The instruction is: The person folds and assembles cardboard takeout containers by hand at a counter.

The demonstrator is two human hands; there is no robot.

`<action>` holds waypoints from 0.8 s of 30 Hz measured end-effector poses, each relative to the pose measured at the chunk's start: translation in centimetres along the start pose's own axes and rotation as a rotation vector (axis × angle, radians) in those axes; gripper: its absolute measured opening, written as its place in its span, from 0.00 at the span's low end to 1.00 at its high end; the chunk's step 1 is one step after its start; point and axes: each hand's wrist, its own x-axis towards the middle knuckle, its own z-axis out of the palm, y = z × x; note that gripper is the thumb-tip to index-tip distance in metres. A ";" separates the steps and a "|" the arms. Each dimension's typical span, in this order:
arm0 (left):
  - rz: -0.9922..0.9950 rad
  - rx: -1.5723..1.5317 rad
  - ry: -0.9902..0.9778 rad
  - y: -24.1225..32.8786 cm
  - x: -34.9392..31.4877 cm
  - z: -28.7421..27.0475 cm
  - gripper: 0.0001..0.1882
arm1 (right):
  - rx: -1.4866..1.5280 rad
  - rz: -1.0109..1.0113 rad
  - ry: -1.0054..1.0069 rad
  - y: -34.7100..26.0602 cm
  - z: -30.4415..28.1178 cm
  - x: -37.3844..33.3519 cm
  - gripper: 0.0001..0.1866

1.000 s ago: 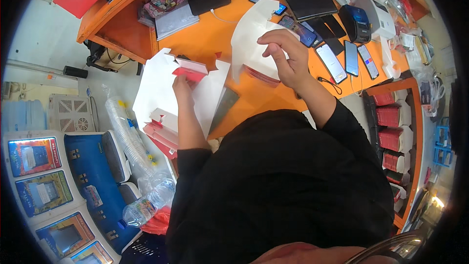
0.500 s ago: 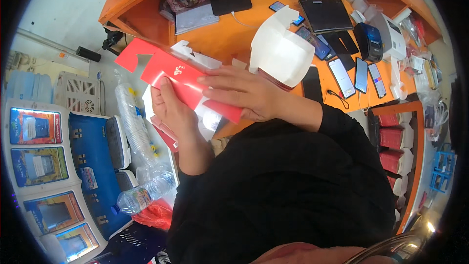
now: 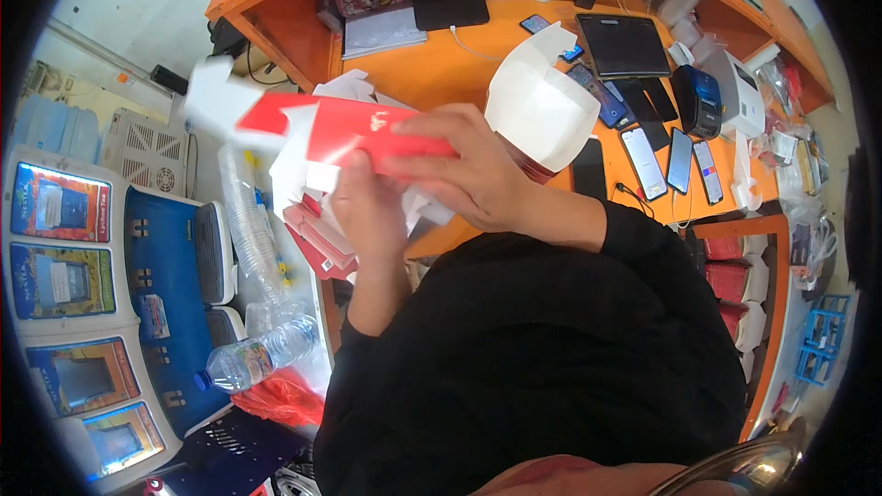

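Midway between the two hands hangs a red carton, unfolded, above the left part of the desk. The left hand grips its lower edge, thumb pressed on the red face. The right hand lays its fingers, parted by a narrow gap, over the carton's right end; whether they pinch it cannot be told. Below lie white card pieces, and to the right stands a white box, near a row of phones.

Half a second ago the carton slanted down toward the right; now it is nearly level, and a white flap shows at its left end.

That flap and the left hand are blurred. The left fingers behind the carton and the right thumb are hidden.
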 end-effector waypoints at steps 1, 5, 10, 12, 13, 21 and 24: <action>0.017 0.004 -0.033 0.5 0.5 -0.6 0.20 | 0.020 0.001 -0.014 -0.4 0.1 -0.3 0.19; 0.011 0.087 -0.054 -0.7 -1.1 -0.3 0.23 | -0.145 0.099 0.088 -0.8 1.2 0.5 0.21; 0.197 0.179 0.068 -2.6 -1.1 -0.2 0.21 | -0.113 0.186 0.020 -2.0 1.6 0.7 0.24; 0.217 0.266 0.066 -1.9 -1.0 -0.3 0.20 | 0.040 0.183 0.050 -1.2 1.8 0.1 0.26; 0.210 0.324 0.041 -1.2 -0.9 -0.5 0.19 | 0.116 0.184 0.068 -0.8 1.7 0.1 0.27; 0.474 1.271 -0.546 2.6 -0.2 -2.6 0.18 | 0.124 0.317 0.000 4.1 -3.9 3.7 0.22; 0.458 1.318 -0.573 2.9 0.0 -2.3 0.17 | 0.259 0.627 -0.024 3.8 -5.3 3.6 0.16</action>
